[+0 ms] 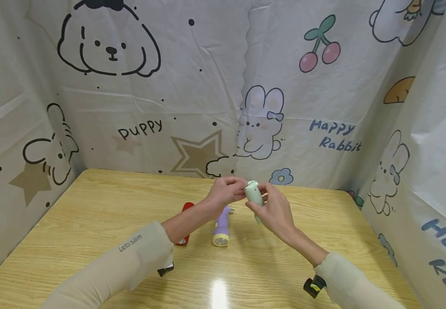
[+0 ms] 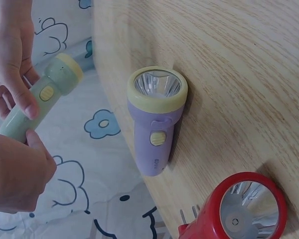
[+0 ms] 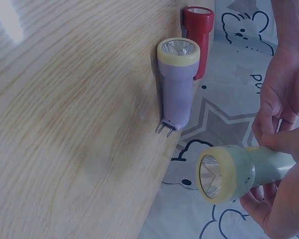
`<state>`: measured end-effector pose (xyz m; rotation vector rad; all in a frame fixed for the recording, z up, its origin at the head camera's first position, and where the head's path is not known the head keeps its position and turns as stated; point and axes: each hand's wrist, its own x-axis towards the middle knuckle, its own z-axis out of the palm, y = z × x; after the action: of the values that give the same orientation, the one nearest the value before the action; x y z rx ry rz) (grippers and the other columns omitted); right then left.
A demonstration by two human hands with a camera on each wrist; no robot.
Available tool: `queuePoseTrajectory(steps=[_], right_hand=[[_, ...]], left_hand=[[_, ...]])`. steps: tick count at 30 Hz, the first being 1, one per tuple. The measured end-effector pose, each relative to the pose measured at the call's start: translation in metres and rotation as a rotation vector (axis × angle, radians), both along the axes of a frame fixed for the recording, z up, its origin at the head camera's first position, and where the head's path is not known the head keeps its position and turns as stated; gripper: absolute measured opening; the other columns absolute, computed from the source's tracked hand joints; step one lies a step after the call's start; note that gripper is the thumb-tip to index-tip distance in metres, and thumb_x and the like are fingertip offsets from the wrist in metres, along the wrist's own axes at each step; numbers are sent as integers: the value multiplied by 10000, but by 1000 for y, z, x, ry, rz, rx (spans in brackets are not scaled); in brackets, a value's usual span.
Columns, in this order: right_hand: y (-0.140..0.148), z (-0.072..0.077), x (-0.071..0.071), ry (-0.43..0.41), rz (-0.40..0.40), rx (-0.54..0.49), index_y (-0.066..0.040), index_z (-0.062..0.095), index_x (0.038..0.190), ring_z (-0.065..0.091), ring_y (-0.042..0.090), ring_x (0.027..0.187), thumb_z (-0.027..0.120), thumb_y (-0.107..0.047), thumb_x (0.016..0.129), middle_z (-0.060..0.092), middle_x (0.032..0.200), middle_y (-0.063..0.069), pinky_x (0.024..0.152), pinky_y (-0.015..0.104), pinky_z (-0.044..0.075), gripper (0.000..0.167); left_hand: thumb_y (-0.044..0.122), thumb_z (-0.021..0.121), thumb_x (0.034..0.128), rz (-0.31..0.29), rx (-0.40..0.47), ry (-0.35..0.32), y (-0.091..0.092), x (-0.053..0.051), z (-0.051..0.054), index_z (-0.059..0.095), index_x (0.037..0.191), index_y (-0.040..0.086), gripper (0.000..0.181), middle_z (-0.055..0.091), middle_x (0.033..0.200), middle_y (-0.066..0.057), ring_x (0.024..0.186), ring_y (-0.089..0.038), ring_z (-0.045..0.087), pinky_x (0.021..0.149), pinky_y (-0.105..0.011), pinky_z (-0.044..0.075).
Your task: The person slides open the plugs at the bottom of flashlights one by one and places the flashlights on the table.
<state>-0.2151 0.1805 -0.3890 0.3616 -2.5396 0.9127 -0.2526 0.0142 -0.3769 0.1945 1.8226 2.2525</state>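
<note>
A pale green flashlight (image 1: 253, 194) with a cream rim is held up above the far part of the table. My right hand (image 1: 277, 211) grips its body, with thumb and fingers on opposite sides. At the flashlight's tail end, my left hand (image 1: 226, 192) pinches it; in the left wrist view the left hand (image 2: 21, 172) covers that end, with the thumb along the body. A cream switch (image 2: 47, 93) shows on the green body. On the table below lies a purple flashlight (image 1: 222, 223) with a cream rim. To its left is a red flashlight (image 2: 249, 209), partly hidden by my left forearm in the head view.
The wooden table (image 1: 130, 201) reaches back to a printed curtain (image 1: 192, 94) that also hangs along both sides. Metal plug prongs (image 3: 165, 128) stick out of the purple flashlight's tail. Prongs also show beside the red one in the left wrist view.
</note>
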Motion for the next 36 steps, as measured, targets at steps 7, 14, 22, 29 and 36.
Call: queuePoseTrajectory(steps=[7,14,22,29,36], right_hand=[[-1,4,0,10,1,-12,-35,625,1087,652,231,845,883,-182,767,676,961,88,665,383,528,437],[-1,5,0,19,9,-16,-30,627,1083,652,234,840,881,-178,769,674,959,93,660,382,531,430],[-1,3,-1,15,15,-14,-25,625,1095,650,234,835,887,-169,760,673,963,95,661,382,539,449],[-2,3,-2,12,16,-10,-20,626,1107,648,238,841,887,-166,760,674,972,101,671,387,541,458],[-3,3,-1,13,15,-7,-24,625,1109,648,244,835,886,-172,760,675,964,101,672,394,537,461]], left_hand=[[60,607,973,11,5,-19,0,-2,2,652,1125,-102,227,667,1144,-224,1039,-308,678,882,-338,554],[52,609,970,17,5,-21,-1,-2,3,654,1109,-102,212,671,1119,-210,990,-274,687,874,-343,558],[66,618,975,12,-3,-23,-1,-2,3,657,1112,-94,214,667,1136,-207,1022,-288,680,881,-342,554],[69,626,977,9,-4,-15,-2,-3,3,651,1116,-98,218,667,1130,-211,1018,-291,683,879,-339,555],[90,632,985,15,-13,-20,-3,-2,3,651,1127,-88,228,667,1134,-203,1014,-285,684,883,-346,554]])
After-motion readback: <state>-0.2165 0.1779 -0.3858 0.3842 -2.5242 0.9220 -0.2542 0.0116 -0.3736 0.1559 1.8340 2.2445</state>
